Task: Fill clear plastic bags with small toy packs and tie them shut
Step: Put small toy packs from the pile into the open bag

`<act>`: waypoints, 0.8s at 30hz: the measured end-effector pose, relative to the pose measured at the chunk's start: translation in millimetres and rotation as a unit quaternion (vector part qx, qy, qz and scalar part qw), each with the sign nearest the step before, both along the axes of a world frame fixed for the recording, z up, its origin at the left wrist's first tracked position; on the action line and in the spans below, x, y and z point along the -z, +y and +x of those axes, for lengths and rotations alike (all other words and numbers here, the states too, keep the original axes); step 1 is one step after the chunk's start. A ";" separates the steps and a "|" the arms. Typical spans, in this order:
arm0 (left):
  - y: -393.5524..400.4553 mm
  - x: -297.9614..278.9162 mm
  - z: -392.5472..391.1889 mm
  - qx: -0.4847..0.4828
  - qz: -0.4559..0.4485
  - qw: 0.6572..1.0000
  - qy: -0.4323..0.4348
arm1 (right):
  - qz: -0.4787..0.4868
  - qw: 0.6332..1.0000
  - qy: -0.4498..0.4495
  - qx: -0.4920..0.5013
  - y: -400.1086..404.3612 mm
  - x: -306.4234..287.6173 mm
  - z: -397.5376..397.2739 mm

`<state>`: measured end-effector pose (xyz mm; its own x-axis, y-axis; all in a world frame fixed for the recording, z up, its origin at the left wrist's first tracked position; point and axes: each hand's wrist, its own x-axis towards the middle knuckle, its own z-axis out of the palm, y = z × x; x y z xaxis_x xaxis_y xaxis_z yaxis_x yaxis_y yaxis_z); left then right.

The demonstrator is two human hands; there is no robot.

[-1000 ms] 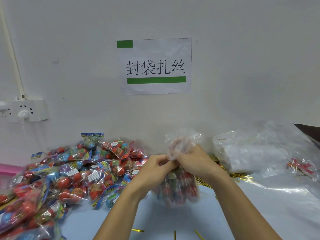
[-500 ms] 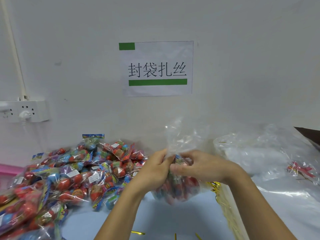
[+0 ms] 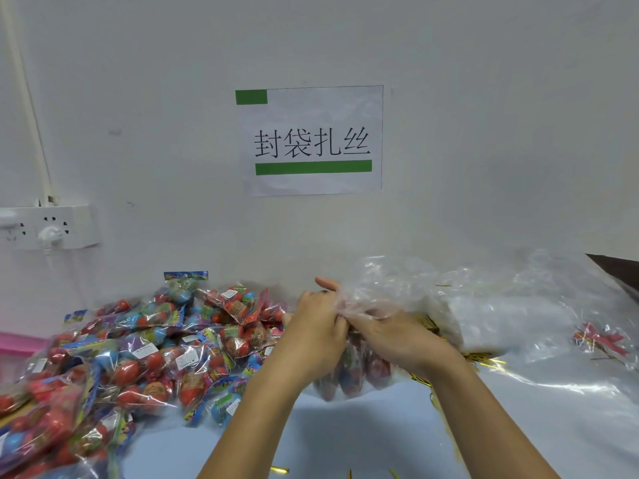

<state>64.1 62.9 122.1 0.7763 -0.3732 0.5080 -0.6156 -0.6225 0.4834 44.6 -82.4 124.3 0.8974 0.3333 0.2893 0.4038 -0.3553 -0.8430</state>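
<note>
Head view: left hand (image 3: 316, 335) and right hand (image 3: 394, 340) both grip the crinkled neck of a clear plastic bag (image 3: 352, 375) holding red and blue toy packs, directly beneath them. Loose toy packs (image 3: 138, 357) pile left of the left hand; empty bags (image 3: 518, 316) lie right.

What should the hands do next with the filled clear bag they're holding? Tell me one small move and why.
Probably gather and twist the loose neck tighter. Both the left hand and right hand grip the clear plastic bag of red and blue toy packs at its neck, but the plastic above them is still spread open and no tie shows on it. Gold twist ties lie just to the right.
</note>
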 end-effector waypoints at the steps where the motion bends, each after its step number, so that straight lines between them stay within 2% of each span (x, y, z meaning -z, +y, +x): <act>1: -0.5 -0.6 0.1 -0.005 -0.012 1.000 -0.008 | -0.007 1.000 0.009 0.024 0.9 1.0 1.9; 3: -1.5 -1.9 -0.1 -0.022 -0.030 0.999 -0.003 | -0.012 0.996 0.031 0.079 0.4 1.7 4.2; 6: -0.3 -0.2 0.2 -0.020 -0.081 0.996 0.015 | 0.047 0.991 0.048 0.117 -2.7 2.0 9.6; 9: 11.1 7.0 5.1 -0.009 -0.213 0.976 0.044 | 0.149 0.967 0.061 0.199 -3.8 -2.3 16.8; 13: 15.6 22.9 11.5 0.072 -0.399 0.909 0.095 | 0.240 0.941 0.083 0.225 -3.9 -10.7 18.9; 16: -0.6 41.4 11.4 0.105 -0.479 0.862 0.129 | 0.329 0.914 0.086 0.219 -2.2 -15.1 19.6; 18: -15.4 50.5 9.2 0.154 -0.533 0.811 0.185 | 0.378 0.896 0.104 0.206 2.6 -16.2 20.3; 21: -26.8 44.8 6.1 0.155 -0.587 0.769 0.201 | 0.399 0.886 0.116 0.205 11.4 -16.7 19.5; 24: -15.9 29.8 8.5 0.138 -0.615 0.735 0.251 | 0.320 0.917 0.095 0.218 15.8 -17.8 16.6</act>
<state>72.5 46.9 92.3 0.9619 -0.0501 0.2689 -0.1889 0.5892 0.7856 61.2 -66.7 142.1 0.9592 -0.2533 0.1259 0.1658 0.1431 -0.9757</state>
